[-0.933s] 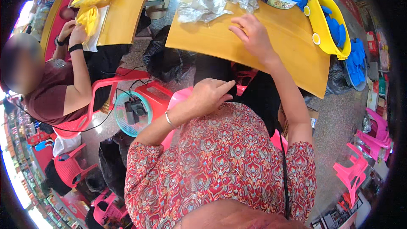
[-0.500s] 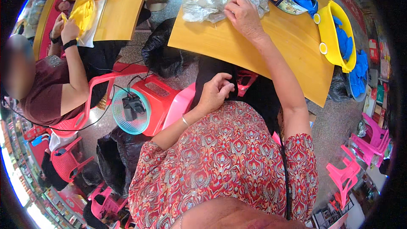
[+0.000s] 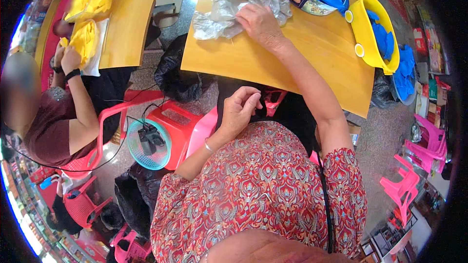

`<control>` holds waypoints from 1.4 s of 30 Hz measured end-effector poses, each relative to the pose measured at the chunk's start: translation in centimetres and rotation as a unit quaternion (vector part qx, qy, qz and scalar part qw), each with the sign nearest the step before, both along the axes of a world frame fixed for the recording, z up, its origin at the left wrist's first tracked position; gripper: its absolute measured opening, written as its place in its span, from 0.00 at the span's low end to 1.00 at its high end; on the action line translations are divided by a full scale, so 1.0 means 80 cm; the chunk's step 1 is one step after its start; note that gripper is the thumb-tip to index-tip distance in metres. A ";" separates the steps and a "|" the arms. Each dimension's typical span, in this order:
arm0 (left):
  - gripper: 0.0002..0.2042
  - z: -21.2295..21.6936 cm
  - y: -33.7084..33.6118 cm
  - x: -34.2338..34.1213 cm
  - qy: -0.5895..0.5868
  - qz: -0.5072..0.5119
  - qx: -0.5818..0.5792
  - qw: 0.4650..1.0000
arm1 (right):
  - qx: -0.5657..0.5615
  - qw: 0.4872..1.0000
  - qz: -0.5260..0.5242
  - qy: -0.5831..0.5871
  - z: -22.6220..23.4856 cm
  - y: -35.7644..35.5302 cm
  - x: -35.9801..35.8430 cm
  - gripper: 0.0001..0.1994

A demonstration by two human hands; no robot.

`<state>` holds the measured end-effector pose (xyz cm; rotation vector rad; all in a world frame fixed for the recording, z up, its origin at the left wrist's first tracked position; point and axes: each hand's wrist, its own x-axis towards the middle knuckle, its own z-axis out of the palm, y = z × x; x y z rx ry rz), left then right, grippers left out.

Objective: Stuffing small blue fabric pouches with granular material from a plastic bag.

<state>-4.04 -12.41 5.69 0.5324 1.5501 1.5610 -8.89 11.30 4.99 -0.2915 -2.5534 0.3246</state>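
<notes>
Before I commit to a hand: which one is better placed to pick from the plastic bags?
Right, most likely. The right hand is at the plastic bags on the table; the left hand is off the table, back near the shirt.

Over there, from up on the person's head, the wide fisheye camera peers steeply down, close above the patterned shirt, past the left hand toward the right hand and the table farther out.
</notes>
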 end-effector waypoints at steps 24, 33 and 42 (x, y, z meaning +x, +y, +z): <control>0.17 0.049 0.090 -0.025 -0.407 -0.005 0.228 0.884 | -0.306 0.942 -0.008 0.137 0.078 -0.048 0.222 0.09; 0.15 0.045 0.110 -0.020 -0.363 -0.045 0.180 0.913 | -0.640 0.763 -0.005 0.091 0.075 -0.036 0.230 0.14; 0.17 0.017 0.124 0.009 -0.485 -0.127 0.175 0.847 | -0.545 0.823 -0.057 0.149 0.103 -0.035 0.219 0.08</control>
